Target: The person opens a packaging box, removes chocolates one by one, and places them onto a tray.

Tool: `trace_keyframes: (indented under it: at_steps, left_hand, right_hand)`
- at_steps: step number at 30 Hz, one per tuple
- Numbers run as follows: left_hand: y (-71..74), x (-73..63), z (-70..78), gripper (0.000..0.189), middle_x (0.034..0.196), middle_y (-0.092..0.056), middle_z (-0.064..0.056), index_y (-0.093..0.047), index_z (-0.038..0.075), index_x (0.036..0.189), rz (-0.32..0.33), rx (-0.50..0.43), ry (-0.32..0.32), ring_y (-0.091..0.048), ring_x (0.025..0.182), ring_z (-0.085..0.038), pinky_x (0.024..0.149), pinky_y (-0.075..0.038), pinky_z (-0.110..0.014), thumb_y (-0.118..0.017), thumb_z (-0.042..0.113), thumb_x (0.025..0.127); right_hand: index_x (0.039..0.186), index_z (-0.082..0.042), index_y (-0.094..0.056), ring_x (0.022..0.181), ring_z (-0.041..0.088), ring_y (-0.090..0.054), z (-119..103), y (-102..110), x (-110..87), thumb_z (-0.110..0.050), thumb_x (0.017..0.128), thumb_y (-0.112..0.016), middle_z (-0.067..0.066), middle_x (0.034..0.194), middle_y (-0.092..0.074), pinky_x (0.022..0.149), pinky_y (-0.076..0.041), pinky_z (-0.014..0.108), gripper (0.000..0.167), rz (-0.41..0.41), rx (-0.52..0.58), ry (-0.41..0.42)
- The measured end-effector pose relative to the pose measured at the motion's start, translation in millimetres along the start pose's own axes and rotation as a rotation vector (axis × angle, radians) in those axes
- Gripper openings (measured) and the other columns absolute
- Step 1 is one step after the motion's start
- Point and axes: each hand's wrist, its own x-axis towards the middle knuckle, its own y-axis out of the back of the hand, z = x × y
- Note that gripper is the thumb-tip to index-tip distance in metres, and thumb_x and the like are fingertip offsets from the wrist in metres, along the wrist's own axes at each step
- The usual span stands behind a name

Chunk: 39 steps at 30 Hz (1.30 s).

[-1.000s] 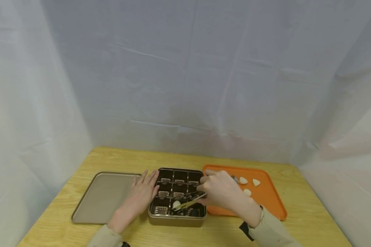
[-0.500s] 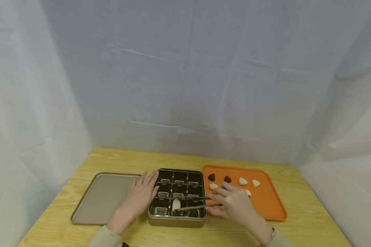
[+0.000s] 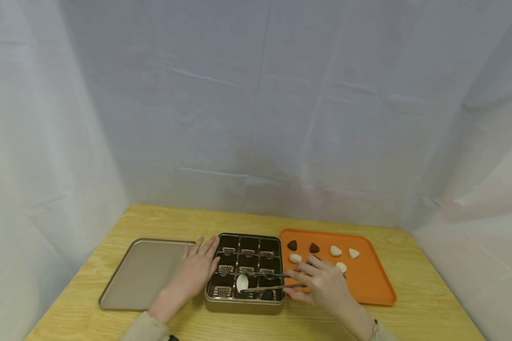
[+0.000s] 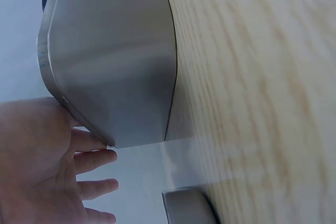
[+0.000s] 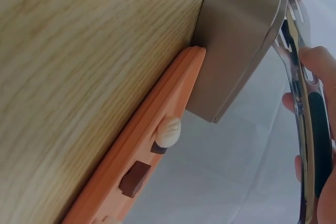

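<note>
My right hand [image 3: 324, 284] grips metal tongs [image 3: 266, 288] with dark handle grips [image 5: 318, 140], to the right of a bronze tin [image 3: 243, 308]. The tongs' arms stand apart and reach left over the tin's front row. At their tips a white oval piece [image 3: 242, 282], like a chocolate, shows in the front middle compartment. A dark piece [image 3: 268, 294] sits in the front right compartment, partly behind the tongs. My left hand [image 3: 192, 267] lies with straight fingers against the tin's left rim; the left wrist view shows its fingertips [image 4: 107, 156] at the tin's edge.
An orange tray [image 3: 371, 284] at the tin's right bears several pieces, among them a black one [image 3: 292, 245], a brown one [image 3: 314, 247] and a white one [image 3: 335, 250]. Left of the tin lies a flat bronze lid [image 3: 141, 274]. White sheeting [image 3: 256, 118] surrounds the wooden table [image 3: 239, 327].
My right hand has moved right and lower from over the tin's right side, uncovering pieces on the tray. The tongs' arms have spread, and the white piece shows more fully. My left hand stays put.
</note>
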Motion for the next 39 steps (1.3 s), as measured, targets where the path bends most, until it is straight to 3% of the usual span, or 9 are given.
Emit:
trace_keyframes:
  at_steps: [12,19,24,32,39]
  left_hand:
    - [-0.1,1.4,-0.4,0.052,0.152,-0.048,-0.021,-0.047,-0.003,0.148,0.008,0.002,-0.011,-0.039,0.141,-0.048,0.112,-0.028,-0.073,-0.057,0.022,0.104]
    - [-0.7,2.3,-1.5,0.053,0.154,-0.046,-0.020,-0.045,-0.002,0.150,-0.009,0.002,-0.009,-0.037,0.143,-0.048,0.113,-0.026,-0.073,-0.055,0.023,0.105]
    - [-0.3,1.6,-0.4,0.052,0.153,-0.047,-0.020,-0.046,-0.003,0.149,-0.008,0.001,-0.013,-0.038,0.142,-0.048,0.112,-0.027,-0.073,-0.055,0.023,0.105]
    - [0.7,-0.2,-2.8,0.052,0.152,-0.048,-0.021,-0.047,-0.004,0.148,0.009,0.003,-0.017,-0.039,0.141,-0.049,0.111,-0.028,-0.073,-0.057,0.022,0.104]
    - [2.1,-1.5,-3.6,0.051,0.151,-0.048,-0.022,-0.047,-0.004,0.148,0.007,-0.007,-0.014,-0.039,0.141,-0.049,0.111,-0.028,-0.073,-0.057,0.021,0.104]
  right_hand:
    - [0.094,-0.022,-0.083,0.066,0.008,-0.053,-1,1,-2.6,-0.049,0.075,-0.087,-0.011,0.082,-0.070,0.054,-0.044,0.016,0.033,0.012,0.004,-0.030]
    - [0.093,-0.022,-0.083,0.071,0.012,-0.063,2,11,-5.5,-0.060,0.091,-0.067,-0.009,0.080,-0.072,0.051,-0.053,0.021,0.041,0.042,-0.024,-0.106]
    - [0.094,-0.021,-0.083,0.067,0.013,-0.064,15,32,-11.7,-0.061,0.096,-0.058,-0.007,0.079,-0.073,0.050,-0.055,0.027,0.047,0.089,-0.081,-0.167]
    - [0.089,-0.013,-0.084,0.059,0.014,-0.055,46,73,-44.7,-0.068,0.094,-0.054,-0.003,0.075,-0.073,0.041,-0.042,0.020,0.063,0.169,-0.188,-0.293]
    - [0.091,-0.010,-0.083,0.061,0.020,-0.057,68,112,-84.9,-0.073,0.093,-0.049,0.001,0.076,-0.073,0.038,-0.039,0.021,0.072,0.142,-0.282,-0.415]
